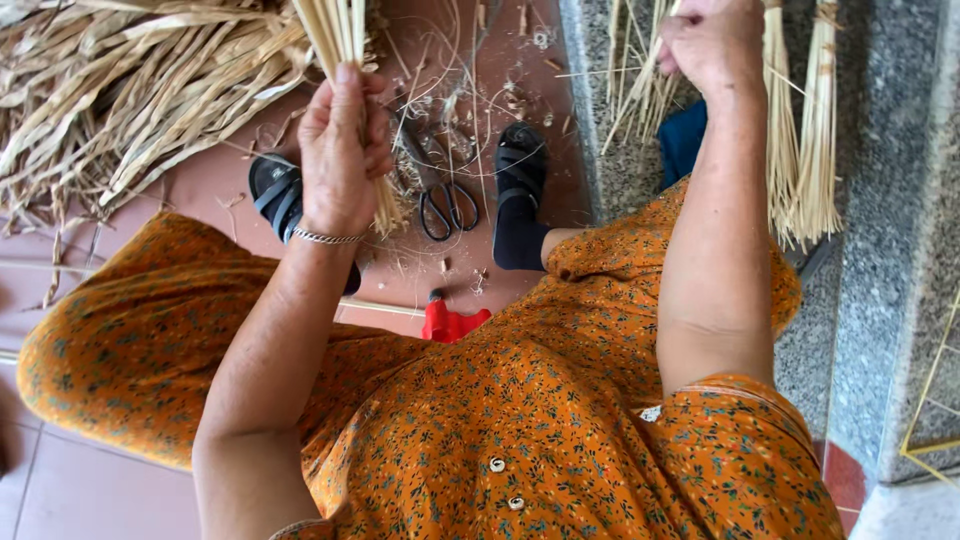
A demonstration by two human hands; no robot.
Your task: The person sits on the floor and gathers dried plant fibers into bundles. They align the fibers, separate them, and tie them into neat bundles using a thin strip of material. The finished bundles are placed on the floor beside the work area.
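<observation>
My left hand [343, 150], with a thin silver bracelet at the wrist, is closed around a bundle of pale straw strips [338, 35] that runs up out of the frame and fans out below the fist. My right hand [712, 42] is raised at the top right, fingers closed near thin straw stalks [640, 90]; what it grips is partly hidden. I sit in an orange flowered dress [500, 400] with my feet in black sandals [522, 165] on the reddish floor.
Black-handled scissors [448, 208] lie on the floor between my feet among straw scraps. A red object [450, 323] sits near my knee. A heap of dry leaves [130, 90] fills the upper left. Tied straw bundles [815, 150] lean on a grey stone step [890, 250].
</observation>
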